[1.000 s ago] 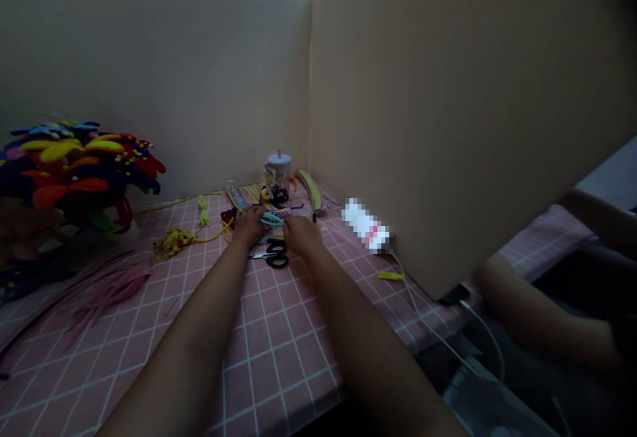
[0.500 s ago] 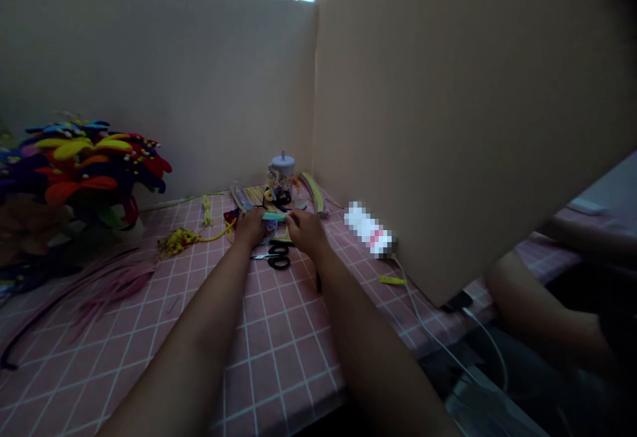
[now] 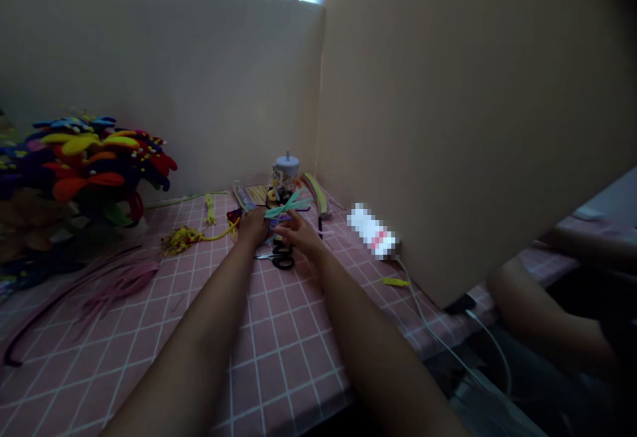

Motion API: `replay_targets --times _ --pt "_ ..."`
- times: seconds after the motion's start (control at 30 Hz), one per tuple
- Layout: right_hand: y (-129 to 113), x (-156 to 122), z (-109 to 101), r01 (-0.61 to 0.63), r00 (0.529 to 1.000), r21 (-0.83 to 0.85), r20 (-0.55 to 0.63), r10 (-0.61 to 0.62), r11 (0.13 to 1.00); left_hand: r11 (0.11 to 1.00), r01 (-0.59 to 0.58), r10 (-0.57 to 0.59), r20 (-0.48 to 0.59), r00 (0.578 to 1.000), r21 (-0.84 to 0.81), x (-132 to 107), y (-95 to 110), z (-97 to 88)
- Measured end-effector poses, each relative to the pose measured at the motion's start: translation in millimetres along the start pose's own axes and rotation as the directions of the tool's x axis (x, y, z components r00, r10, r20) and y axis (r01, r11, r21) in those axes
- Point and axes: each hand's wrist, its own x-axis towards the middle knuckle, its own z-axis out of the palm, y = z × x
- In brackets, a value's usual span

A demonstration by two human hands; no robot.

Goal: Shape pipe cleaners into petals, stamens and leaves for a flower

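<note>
My left hand is closed around one end of a bundle of mint-green pipe cleaners. Their free ends fan out to the right, above my right hand. The fingers of that hand are bent and a little apart, just below the bundle, with nothing plainly held in them. Black-handled scissors lie on the table under my hands, blades to the left. Small purple and blue pieces between my hands are too blurred to make out.
Behind my hands stands a lidded cup. A bouquet of colourful fuzzy flowers is at left, with pink strips before it and a yellow bundle nearby. A panel rises at right; a co-worker's arm shows beyond.
The pipe cleaners were stretched between both hands; now their right ends are loose and spread. My right hand has let go and dropped slightly below them. The view has shifted a little.
</note>
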Motion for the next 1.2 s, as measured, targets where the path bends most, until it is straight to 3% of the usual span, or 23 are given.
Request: replay_targets --times 0.2,0.37,0.43,0.57,0.73,0.83,0.93,1.07,1.13,1.2 --pt "2 9 18 -0.006 0.995 -0.202 -0.099 -0.014 0.979 0.999 -0.027 0.027 0.002 1.0 0.02 0 1 0.6" --pt "-1 6 9 0.089 0.948 -0.413 -0.244 -0.204 0.906 0.999 -0.032 0.032 0.003 0.999 0.042 2 1 1.8" --pt "-6 1 7 0.155 0.891 -0.422 -0.33 -0.311 0.893 0.998 -0.043 0.043 0.013 0.999 0.044 2 2 0.6" --pt "-25 -12 4 0.34 0.714 -0.291 -0.539 -0.446 0.895 0.997 -0.044 0.042 0.025 0.999 0.056 2 3 -1.2" --pt "-48 -24 -3 0.464 0.521 -0.136 -0.757 -0.394 0.875 0.997 -0.056 0.057 -0.015 0.998 0.056 3 2 1.2" --pt "-52 -26 -8 0.497 0.464 -0.114 -0.803 -0.375 0.86 0.996 -0.072 0.075 -0.048 0.996 0.054 2 3 2.3" --pt "-50 -25 -13 0.513 0.47 -0.115 -0.792 -0.391 0.851 0.995 -0.083 0.089 -0.131 0.987 0.053 0 4 1.0" --pt "-43 -22 -14 0.517 0.542 -0.102 -0.73 -0.417 0.85 0.995 -0.096 0.083 -0.25 0.965 -0.038 1 8 -9.5" --pt "-39 -20 -12 0.509 0.598 -0.122 -0.662 -0.452 0.852 0.977 -0.076 0.024 -0.249 0.968 -0.201 4 13 -19.4" --pt "-35 -19 -9 0.503 0.652 -0.197 -0.553 -0.519 0.842 0.884 0.005 -0.093 -0.165 0.982 -0.468 7 21 -31.2"
